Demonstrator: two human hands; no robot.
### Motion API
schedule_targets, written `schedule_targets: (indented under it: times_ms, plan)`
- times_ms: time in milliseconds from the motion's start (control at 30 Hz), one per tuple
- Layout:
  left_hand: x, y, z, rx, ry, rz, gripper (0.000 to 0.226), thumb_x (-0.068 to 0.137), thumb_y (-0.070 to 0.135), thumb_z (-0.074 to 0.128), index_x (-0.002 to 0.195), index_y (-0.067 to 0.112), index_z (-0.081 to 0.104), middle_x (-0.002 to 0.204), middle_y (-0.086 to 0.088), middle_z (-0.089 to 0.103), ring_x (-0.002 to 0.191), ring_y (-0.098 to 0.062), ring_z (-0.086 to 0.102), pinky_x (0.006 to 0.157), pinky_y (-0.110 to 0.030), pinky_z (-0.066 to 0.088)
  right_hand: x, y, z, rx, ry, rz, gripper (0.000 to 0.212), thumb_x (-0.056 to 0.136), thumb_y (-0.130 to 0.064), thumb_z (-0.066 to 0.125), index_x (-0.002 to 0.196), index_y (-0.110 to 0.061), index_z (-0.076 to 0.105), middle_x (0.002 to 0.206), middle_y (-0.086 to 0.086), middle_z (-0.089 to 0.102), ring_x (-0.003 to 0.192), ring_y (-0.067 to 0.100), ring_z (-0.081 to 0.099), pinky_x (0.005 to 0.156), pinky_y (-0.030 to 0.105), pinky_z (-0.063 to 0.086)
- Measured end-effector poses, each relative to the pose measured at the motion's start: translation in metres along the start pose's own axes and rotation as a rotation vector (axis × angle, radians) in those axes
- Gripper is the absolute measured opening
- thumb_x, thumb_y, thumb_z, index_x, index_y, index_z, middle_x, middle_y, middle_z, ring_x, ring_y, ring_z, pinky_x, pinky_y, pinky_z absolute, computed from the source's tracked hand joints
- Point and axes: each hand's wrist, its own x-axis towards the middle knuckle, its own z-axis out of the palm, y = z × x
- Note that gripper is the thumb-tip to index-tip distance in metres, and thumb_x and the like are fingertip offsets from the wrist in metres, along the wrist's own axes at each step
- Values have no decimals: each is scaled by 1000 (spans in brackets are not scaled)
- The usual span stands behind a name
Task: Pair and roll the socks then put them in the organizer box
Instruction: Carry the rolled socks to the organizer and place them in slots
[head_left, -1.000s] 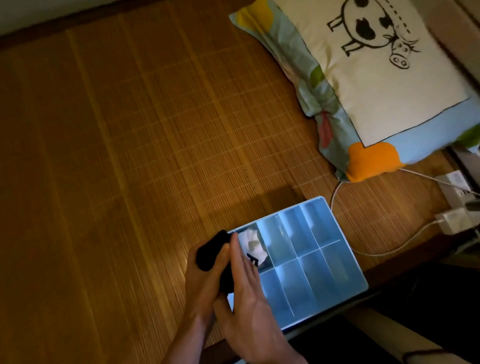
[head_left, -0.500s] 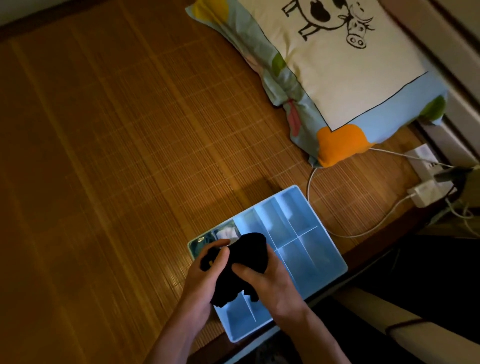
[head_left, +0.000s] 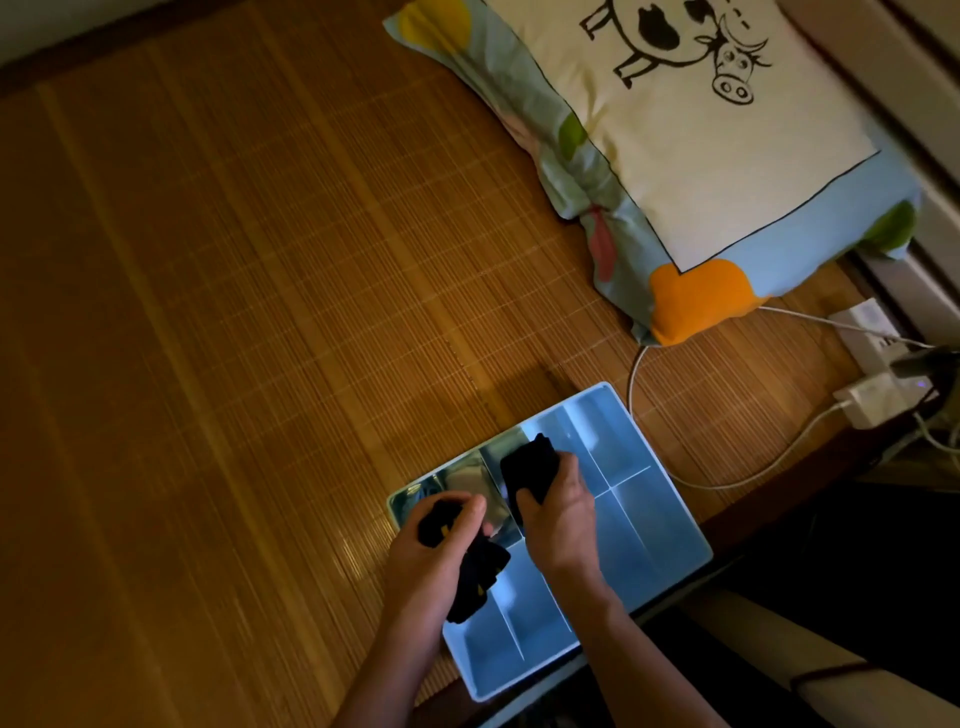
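Note:
A light blue organizer box (head_left: 649, 525) with several compartments lies on the bamboo mat near its front edge. Both hands hover over the box's left half. My left hand (head_left: 431, 566) grips a black sock with yellow marks (head_left: 480, 577), whose end hangs down over a front compartment. My right hand (head_left: 558, 514) is closed on a second black sock (head_left: 530, 470), bunched up above a back compartment. The back left compartments are dim and partly hidden by the hands; what lies in them I cannot make out.
A pillow (head_left: 701, 135) with a cow drawing lies at the back right. White chargers (head_left: 862, 402) and a power strip (head_left: 865, 325) with cables sit at the right edge of the bamboo mat (head_left: 234, 312). The mat ends just behind the box's front side.
One dark bundle held by both hands has been split: each hand now holds a separate black sock, the right one moved toward the back of the box. The white sock is no longer visible.

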Motion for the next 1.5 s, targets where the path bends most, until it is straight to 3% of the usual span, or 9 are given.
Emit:
schedule_targets:
  times_ms: [167,333,467,667,767,900,1133,1300,1500]
  plan:
    - [-4,-1,-8,-18,14,-61,28,86,39,78,93,13,72,81,-16,74,56,-29,68,47,-30,46,0,-4,8,-192,8,-86,32,88,-6,66,116,-9,50,105,11,63,98,33,60,80,41,50]
    - [2,1,-14,39,111,-222,28,82,46,81,94,20,77,74,-12,78,59,-28,76,50,-36,58,-5,-27,-21,512,-219,129,14,80,-18,68,91,-10,66,68,8,64,58,27,59,49,35,47]
    - [-4,7,-20,-166,-139,-265,51,82,65,66,109,23,77,99,-11,80,81,-27,78,58,-32,59,-25,-31,-40,717,-449,90,22,78,-27,70,88,-8,64,61,12,52,48,21,46,46,31,37]
    - [-10,20,-17,67,-223,95,32,73,46,88,93,24,77,91,-10,77,81,-25,77,62,-26,60,-30,-28,-47,701,-355,85,8,81,-19,65,87,-17,70,58,7,53,46,20,43,42,28,35]
    - [-11,23,-16,111,-120,107,11,81,25,84,80,19,75,82,-9,74,77,-21,74,62,-25,55,-32,-27,-58,894,-494,224,21,82,-24,69,96,-10,75,69,12,60,51,20,50,44,28,36]
    - [-19,34,-16,46,-195,27,26,70,35,80,88,17,78,94,-12,76,93,-28,74,78,-37,54,-39,-23,-76,1119,-788,350,36,97,-32,58,121,-8,70,97,9,72,77,17,66,52,23,42]
    - [-45,34,2,299,-140,252,10,84,24,82,82,29,74,76,5,74,70,-9,73,56,-18,53,-53,-30,-60,779,-305,222,20,98,-22,62,117,-17,64,104,12,75,95,25,73,81,42,60]
    - [-53,28,11,522,-99,454,9,88,30,78,89,35,71,86,14,72,79,-5,72,57,-21,57,-64,-33,-58,586,-267,112,28,97,-47,56,116,-26,58,103,4,73,92,16,73,80,41,61]
    - [-49,44,-1,-74,-32,-118,7,71,24,80,78,23,80,82,-7,76,72,-24,73,57,-34,54,-69,-30,-90,1239,-709,219,57,103,-54,42,134,-10,62,128,14,66,114,22,64,91,29,49]
